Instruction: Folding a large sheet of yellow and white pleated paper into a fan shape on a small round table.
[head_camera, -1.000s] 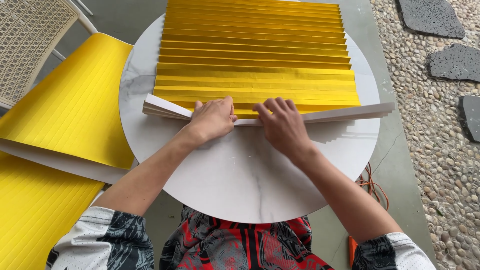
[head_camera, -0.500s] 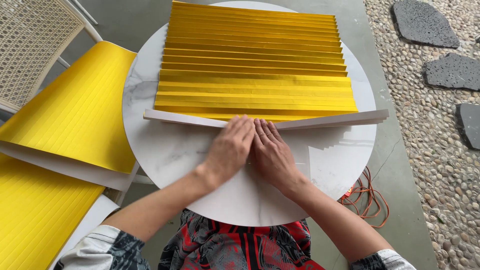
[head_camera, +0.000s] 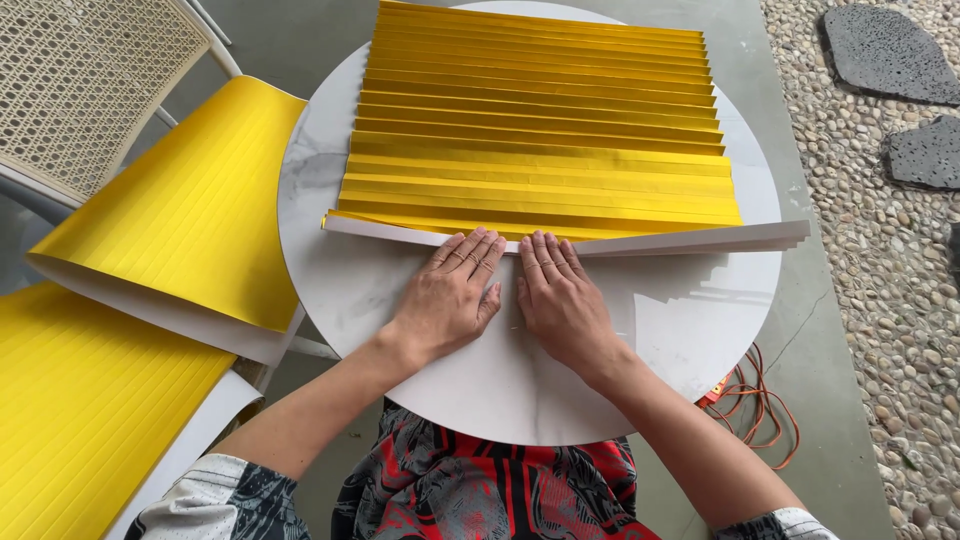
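— Well, how many sheets do you count?

— Three gold ones. One pleated gold sheet (head_camera: 540, 130) lies on the round white table (head_camera: 690, 330); two more gold sheets sit off to the left, one curled sheet (head_camera: 190, 210) bowed up against the table's left rim, and one flat sheet (head_camera: 80, 400) nearer, in the near-left corner. Both of those show thin ruled lines across them.

— And hands?

— Two. The left hand (head_camera: 450, 295) and the right hand (head_camera: 560, 300) lie flat, side by side, palms down with fingers held together and stretched out, gripping nothing. Their fingertips press on the white fold edge (head_camera: 680, 240) at the near end of the pleated sheet.

— How does that sheet look?

— Shiny gold on top, white underneath, folded into many narrow accordion pleats running left to right. It covers the far half of the table, and the white strip sticks out past the gold on the right.

— The surroundings?

— The tabletop is white with faint grey marbling. A white woven chair (head_camera: 80, 90) stands far left. The floor is grey concrete; a pebble strip (head_camera: 880, 300) with dark stepping stones (head_camera: 885, 50) runs along the right. An orange cable (head_camera: 765, 400) coils under the table's near-right edge.
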